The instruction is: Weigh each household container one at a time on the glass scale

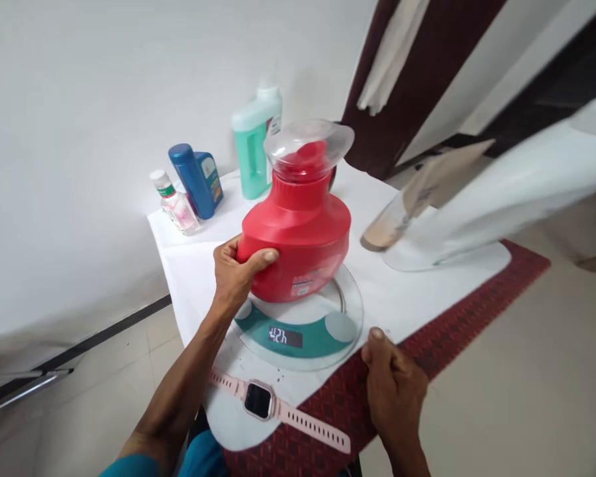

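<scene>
My left hand [238,268] grips the left side of a red plastic vessel [298,225], thumb across its front and fingers behind it. The vessel has a rounded body, a narrow neck and a clear flared top [310,142]. It is over a round glass weighing scale [322,348] with a lit display [285,336]; whether it bears fully on the glass I cannot tell. My right hand [395,384] is closed in a loose fist in front of the scale's right side, apart from the vessel, and no object shows in it. A pink-strapped smartwatch [258,399] lies in front of the scale.
At the back left stand a small clear bottle [179,205], a blue bottle [193,182] and a green jug [251,156]. A blurred white object [501,192] and a brown, partly clear object [402,212] are on the right. White cloth [179,271] covers the table.
</scene>
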